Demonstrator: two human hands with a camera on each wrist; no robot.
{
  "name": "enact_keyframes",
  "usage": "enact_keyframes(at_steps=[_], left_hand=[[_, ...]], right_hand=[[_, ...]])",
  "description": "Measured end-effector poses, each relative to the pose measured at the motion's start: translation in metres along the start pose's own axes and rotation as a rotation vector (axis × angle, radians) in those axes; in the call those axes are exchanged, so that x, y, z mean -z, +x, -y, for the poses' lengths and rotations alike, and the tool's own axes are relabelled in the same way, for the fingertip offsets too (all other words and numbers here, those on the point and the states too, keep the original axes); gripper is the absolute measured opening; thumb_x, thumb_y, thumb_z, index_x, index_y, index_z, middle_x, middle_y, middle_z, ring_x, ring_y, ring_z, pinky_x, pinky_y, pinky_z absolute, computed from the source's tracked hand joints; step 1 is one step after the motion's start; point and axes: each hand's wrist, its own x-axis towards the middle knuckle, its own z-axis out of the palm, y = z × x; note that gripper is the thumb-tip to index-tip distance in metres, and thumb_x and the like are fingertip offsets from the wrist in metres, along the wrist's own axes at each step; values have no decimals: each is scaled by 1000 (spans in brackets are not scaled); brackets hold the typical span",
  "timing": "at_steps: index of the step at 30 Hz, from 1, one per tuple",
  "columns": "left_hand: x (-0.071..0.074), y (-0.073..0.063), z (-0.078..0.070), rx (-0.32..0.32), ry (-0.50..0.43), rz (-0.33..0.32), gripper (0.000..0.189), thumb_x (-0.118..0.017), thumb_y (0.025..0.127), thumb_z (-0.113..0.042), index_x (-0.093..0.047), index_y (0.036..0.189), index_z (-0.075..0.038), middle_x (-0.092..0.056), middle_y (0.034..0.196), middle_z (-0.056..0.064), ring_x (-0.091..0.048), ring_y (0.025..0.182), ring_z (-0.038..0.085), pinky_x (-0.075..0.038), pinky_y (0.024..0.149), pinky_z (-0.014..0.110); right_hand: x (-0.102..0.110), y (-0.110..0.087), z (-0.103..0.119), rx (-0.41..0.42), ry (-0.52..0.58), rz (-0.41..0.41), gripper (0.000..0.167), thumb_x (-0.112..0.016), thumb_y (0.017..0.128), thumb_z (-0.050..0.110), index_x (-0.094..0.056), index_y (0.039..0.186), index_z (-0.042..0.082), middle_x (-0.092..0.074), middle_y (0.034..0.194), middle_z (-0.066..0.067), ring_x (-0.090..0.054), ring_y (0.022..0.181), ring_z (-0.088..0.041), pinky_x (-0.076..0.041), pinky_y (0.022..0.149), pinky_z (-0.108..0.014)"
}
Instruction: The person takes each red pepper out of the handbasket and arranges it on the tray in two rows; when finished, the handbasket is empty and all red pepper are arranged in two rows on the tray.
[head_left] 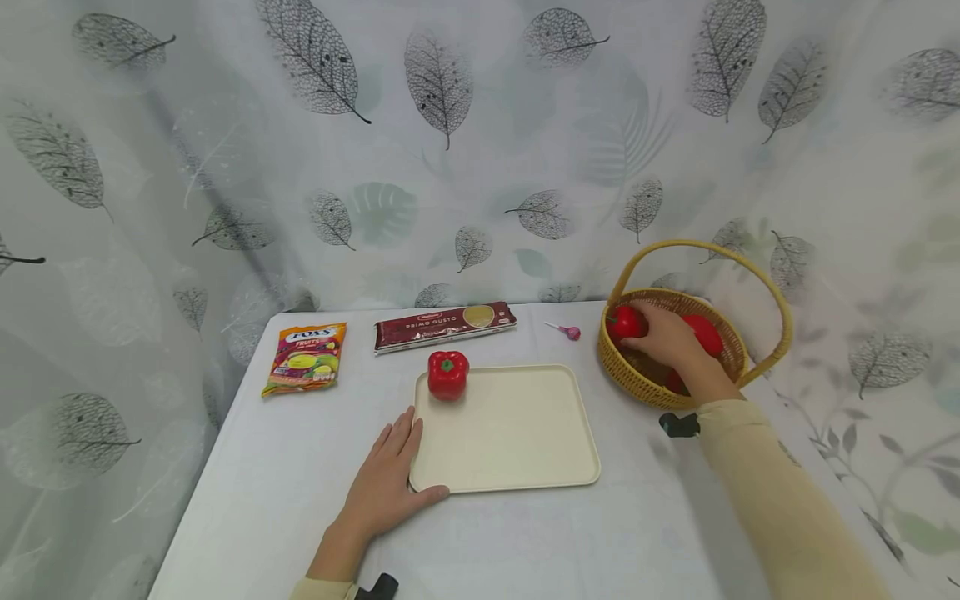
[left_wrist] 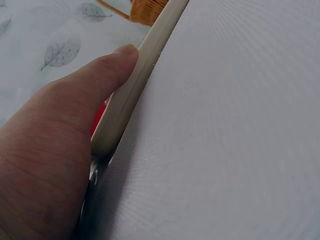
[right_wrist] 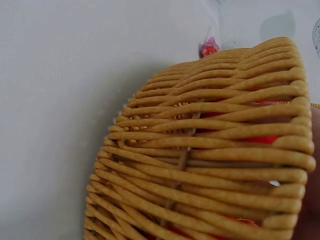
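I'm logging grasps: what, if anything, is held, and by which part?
The right hand appears to grip a red vegetable in the basket by its right side. The left hand merely touches the tray at its near-left corner.

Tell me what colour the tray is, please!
The tray is plain cream; it shows best in the head view.

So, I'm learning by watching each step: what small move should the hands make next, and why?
Probably lift the red vegetable out of the basket with the right hand: its fingers hold it, the left hand rests at the edge of the tray, and beside the red pepper there the tray has bare space.
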Motion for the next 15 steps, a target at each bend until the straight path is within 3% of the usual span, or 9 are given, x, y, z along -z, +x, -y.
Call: enact_keyframes(at_steps=[6,15], left_hand=[[1,0,-2,5,-9,5,125,-65,84,-88,-31,170,-3,-17,180,10,-18,165,25,-14,134,46],[2,0,-2,-7,1,5,126,-64,85,-88,-30,170,-2,-17,180,12,-18,165,25,-12,134,44]], right_hand=[[-1,-9,-6,2,43,-51,85,-82,97,35,-39,166,9,-48,159,-31,-43,145,-56,-38,114,-77],[-1,-19,-6,-30,132,-90,85,-81,99,34,-37,163,0,-52,150,-38,-52,136,-55,-43,113,-72]])
